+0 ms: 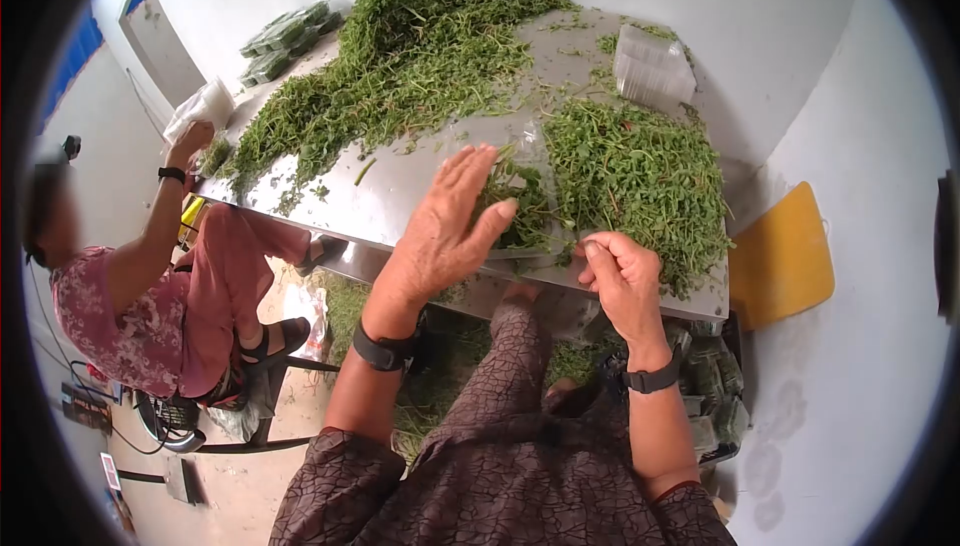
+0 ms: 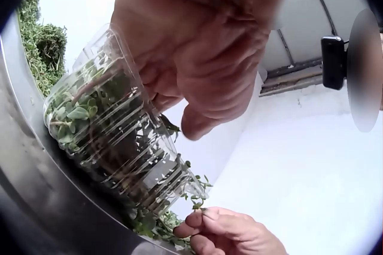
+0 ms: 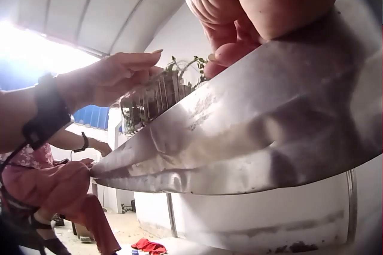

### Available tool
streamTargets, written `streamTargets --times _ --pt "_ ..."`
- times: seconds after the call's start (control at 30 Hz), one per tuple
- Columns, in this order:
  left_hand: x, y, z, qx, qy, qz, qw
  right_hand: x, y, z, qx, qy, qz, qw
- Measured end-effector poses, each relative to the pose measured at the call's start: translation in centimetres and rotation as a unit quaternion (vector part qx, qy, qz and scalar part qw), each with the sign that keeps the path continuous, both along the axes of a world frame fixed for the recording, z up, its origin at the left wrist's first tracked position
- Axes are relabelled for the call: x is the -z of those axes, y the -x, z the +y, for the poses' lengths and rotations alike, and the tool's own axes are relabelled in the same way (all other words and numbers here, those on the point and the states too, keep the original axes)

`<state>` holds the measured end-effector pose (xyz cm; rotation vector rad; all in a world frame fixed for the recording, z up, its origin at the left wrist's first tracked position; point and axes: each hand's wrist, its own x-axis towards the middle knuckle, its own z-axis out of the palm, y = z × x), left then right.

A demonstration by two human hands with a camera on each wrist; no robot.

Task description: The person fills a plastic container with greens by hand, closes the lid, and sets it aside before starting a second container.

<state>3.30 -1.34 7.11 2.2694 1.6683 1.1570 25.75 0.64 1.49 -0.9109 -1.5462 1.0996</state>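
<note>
A clear ribbed plastic box (image 2: 111,147) holding leafy green stems stands near the table's front edge. My left hand (image 1: 440,231) reaches over the box with fingers extended and thumb spread; in the left wrist view its fingertips are partly hidden behind the box wall. At the right end of the box, my right hand (image 1: 625,281) pinches a thin green sprig (image 2: 197,203) between thumb and fingertips. In the right wrist view, the right hand's curled fingers (image 3: 230,52) are right above the metal table edge. A loose heap of greens (image 1: 640,191) lies just beyond the right hand.
A larger heap of greens (image 1: 420,56) covers the back of the metal table (image 1: 375,201). Stacked clear boxes (image 1: 652,68) stand at back right, filled packs (image 1: 285,41) at back left. Another person (image 1: 130,296) sits at left. A yellow board (image 1: 790,261) leans at right.
</note>
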Motion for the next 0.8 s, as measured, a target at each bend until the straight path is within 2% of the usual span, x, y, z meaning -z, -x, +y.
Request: streamTargets --times 0.23,0.37,0.47,0.53,0.7,0.8 --pt "-0.6 -0.3 0.1 0.04 0.034 0.165 0.985 -0.1 0.0 0.0 -0.007 0.01 0.005 1.0" --pt "-0.4 -0.1 0.2 0.046 0.056 0.165 0.984 -0.1 0.1 0.1 -0.012 0.002 0.0 1.0" --pt "-0.8 0.3 -0.1 0.028 0.012 0.135 0.99 0.0 -0.1 0.1 -0.011 0.003 -0.002 1.0" --pt "-0.8 0.9 -0.6 0.007 -0.032 0.034 0.999 0.0 0.0 0.1 -0.016 0.002 -0.007 1.0" --pt "0.3 2.6 -2.6 -0.033 -0.076 0.0 0.997 0.1 0.1 0.2 -0.011 0.004 -0.004 1.0" --pt "1.5 2.9 -3.8 -0.052 -0.06 -0.014 0.997 0.1 0.1 0.2 -0.013 0.002 -0.002 1.0"
